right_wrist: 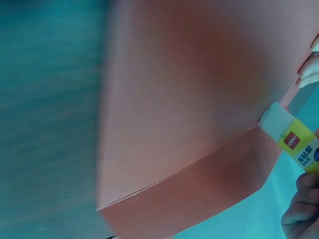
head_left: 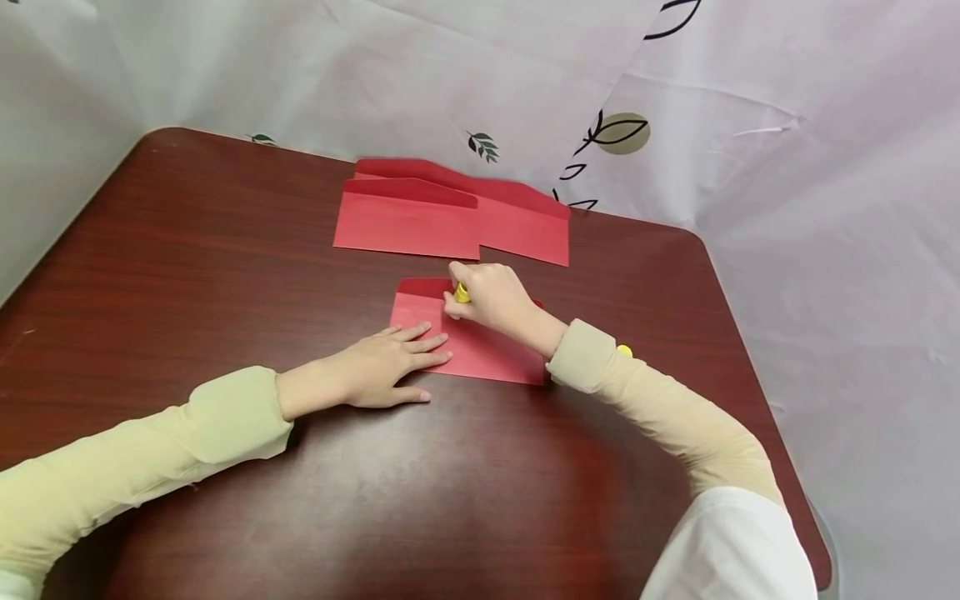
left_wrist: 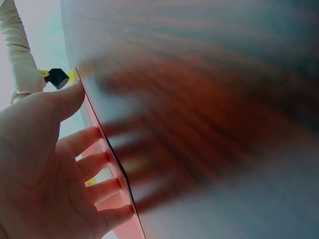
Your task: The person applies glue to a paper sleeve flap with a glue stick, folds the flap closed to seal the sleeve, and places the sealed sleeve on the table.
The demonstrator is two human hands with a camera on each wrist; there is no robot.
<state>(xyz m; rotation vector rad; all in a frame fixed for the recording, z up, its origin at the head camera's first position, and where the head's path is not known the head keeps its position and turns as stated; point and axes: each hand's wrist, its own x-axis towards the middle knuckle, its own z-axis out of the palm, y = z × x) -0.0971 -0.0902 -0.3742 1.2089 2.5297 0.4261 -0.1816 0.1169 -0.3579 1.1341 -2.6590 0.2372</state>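
Note:
A red envelope (head_left: 498, 354) lies on the table with its flap spread toward the far side. My left hand (head_left: 386, 364) rests on its left part, fingers straight and spread, thumb off to the near side on the table. In my right hand (head_left: 497, 293) I grip a yellow glue stick (head_left: 462, 293) over the flap. The right wrist view shows the glue stick (right_wrist: 291, 141) tilted, its pale end at the fold between flap and body. Left fingertips (right_wrist: 310, 74) show at that view's right edge.
Two more red envelopes (head_left: 408, 223) overlap farther back, flaps raised, near the table's far edge. A small yellow cap (head_left: 624, 350) peeks out behind my right forearm. The brown wooden table (head_left: 187, 275) meets hanging patterned fabric (head_left: 420, 75) at the back and right.

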